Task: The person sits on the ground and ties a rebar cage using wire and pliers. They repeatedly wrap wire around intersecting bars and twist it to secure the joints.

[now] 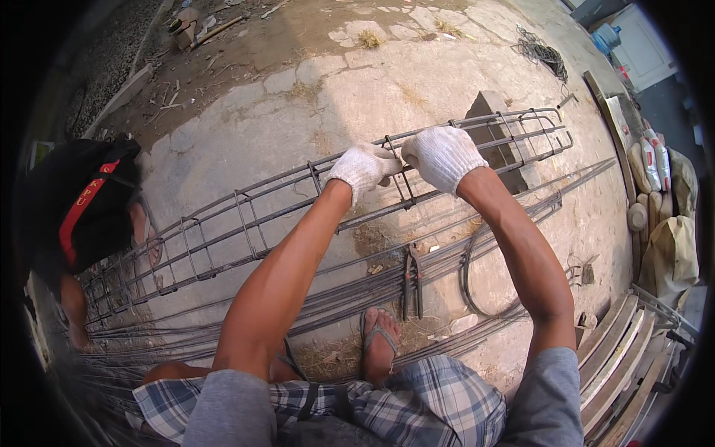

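A long steel rebar cage [246, 226] stretches across the view, its longitudinal bars joined by square stirrups. My left hand [366, 165], in a white knit glove, has its fingers closed about the middle bar beside a stirrup [403, 181]. Just right of that stirrup, my gloved right hand [444, 156] is curled over the upper bars, its fingertips almost meeting those of the left. Whatever lies inside the right hand is hidden by the glove. The cage's right end rests over a concrete block [491, 103].
End-cutting nippers [412, 282] lie across loose rebar rods [341, 299] before my feet. A bent rod loop [466, 274] is to their right. A co-worker in black [103, 207] crouches at the cage's left end. Timber slats [614, 346] and tangled wire [542, 53] are at the right.
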The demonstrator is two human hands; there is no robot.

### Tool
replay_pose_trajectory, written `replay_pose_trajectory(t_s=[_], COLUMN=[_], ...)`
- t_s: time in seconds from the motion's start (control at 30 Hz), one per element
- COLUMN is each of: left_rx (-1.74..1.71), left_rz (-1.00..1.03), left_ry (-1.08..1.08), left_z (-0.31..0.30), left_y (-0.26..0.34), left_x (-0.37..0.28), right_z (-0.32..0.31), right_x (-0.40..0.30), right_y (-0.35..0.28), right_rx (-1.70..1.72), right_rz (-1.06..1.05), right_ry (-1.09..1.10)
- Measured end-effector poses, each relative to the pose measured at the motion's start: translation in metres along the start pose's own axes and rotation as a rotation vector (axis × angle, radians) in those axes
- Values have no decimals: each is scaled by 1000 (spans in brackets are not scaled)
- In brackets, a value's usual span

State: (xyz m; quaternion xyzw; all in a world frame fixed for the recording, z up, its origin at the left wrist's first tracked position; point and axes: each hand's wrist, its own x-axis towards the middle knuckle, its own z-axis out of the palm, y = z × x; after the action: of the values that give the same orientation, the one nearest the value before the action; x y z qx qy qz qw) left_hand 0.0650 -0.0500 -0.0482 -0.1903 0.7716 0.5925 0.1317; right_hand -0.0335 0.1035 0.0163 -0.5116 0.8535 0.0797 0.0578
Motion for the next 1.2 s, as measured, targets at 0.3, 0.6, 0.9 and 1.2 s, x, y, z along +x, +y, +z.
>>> replay_pose_trajectory(t_s=[0.3,0.6,0.9,1.2], left_rx=[-244,-199,-265,-286], left_rz=[-62,-28,-54,-61], left_ry=[-102,-59,-75,-167], left_z=[-9,-3,-6,-9], left_y=[-7,-3,-5,-3], left_x=[6,3,4,4], right_z=[4,7,14,35], right_x=[1,-11,-22,-36], right_y=[-8,-4,-9,-16], right_rx=[-51,-8,174,238], right_rz=[-61,-15,62,32], right_ry=[60,87,233,356])
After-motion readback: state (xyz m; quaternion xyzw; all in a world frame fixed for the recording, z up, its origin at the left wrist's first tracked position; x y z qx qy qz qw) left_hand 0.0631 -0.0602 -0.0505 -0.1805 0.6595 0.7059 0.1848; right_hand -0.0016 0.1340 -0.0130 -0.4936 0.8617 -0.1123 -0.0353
